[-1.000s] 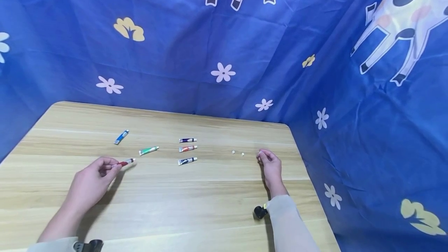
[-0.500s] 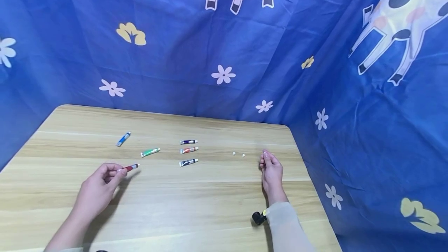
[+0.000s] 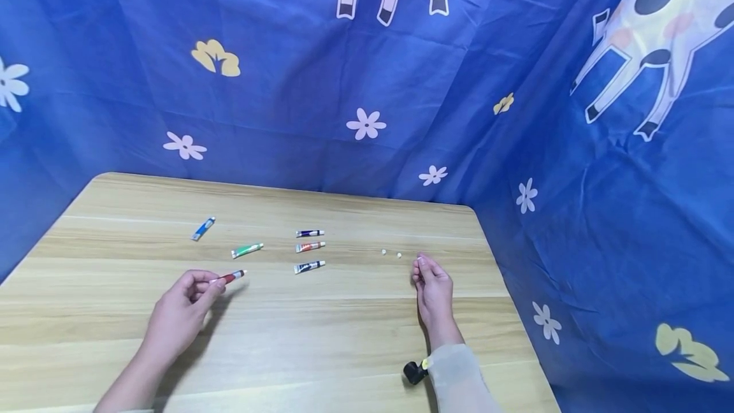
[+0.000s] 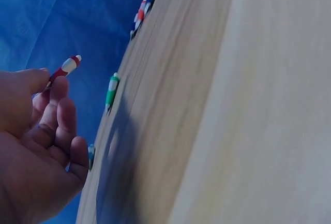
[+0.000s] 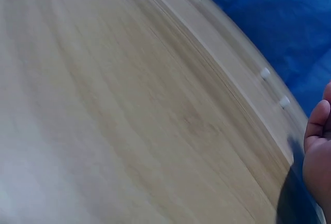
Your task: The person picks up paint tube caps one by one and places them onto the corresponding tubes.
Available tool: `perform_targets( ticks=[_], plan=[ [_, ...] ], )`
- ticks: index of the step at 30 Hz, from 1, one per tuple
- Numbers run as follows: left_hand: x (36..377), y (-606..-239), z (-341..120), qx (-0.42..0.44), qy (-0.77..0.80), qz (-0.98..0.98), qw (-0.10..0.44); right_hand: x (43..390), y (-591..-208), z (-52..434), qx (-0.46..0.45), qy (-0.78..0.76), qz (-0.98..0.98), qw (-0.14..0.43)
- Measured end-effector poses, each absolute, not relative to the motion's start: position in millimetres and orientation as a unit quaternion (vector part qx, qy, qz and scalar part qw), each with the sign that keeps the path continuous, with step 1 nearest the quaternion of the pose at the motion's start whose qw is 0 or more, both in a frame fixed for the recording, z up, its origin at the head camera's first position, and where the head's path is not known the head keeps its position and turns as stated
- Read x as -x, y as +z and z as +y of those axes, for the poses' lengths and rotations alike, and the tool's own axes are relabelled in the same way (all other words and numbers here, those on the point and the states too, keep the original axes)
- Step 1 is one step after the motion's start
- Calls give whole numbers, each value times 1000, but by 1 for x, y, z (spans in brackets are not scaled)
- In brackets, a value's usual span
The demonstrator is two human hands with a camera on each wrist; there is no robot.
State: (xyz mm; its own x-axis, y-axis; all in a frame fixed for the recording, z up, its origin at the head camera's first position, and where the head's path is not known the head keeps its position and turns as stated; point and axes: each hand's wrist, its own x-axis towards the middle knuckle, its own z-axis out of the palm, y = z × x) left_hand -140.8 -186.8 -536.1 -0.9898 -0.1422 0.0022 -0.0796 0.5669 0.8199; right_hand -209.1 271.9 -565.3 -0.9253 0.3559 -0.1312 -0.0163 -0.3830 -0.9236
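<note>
My left hand [image 3: 206, 287] pinches a small red paint tube [image 3: 229, 277] by its tail and holds it just above the wooden table [image 3: 344, 336]; the left wrist view shows the red paint tube [image 4: 66, 67] sticking out past the fingertips [image 4: 61, 90]. My right hand [image 3: 423, 268] hovers at the right with fingers relaxed and close together, and I see nothing in it. Two tiny white caps [image 3: 391, 252] lie just left of it, also visible as white caps [image 5: 274, 87] in the right wrist view. Only the edge of my right hand [image 5: 318, 151] shows there.
A blue tube [image 3: 202, 228] and a green tube [image 3: 247, 250] lie at the left. Three tubes [image 3: 309, 247] lie in a column mid-table. Blue printed cloth [image 3: 367, 81] walls the table's back and right. The table's right edge [image 3: 504, 292] is close to my right hand.
My left hand has carried the red tube rightward. My right hand has drifted left and slightly toward me, away from the table's right edge, and its fingers have straightened.
</note>
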Motion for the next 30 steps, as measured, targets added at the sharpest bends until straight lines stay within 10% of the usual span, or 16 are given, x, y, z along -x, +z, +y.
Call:
perform_targets(
  ticks=[30],
  plan=[
    [132, -534, -129, -19, -513, -858, -33, 183, -563, 205, 76, 799, -596, 31]
  ],
)
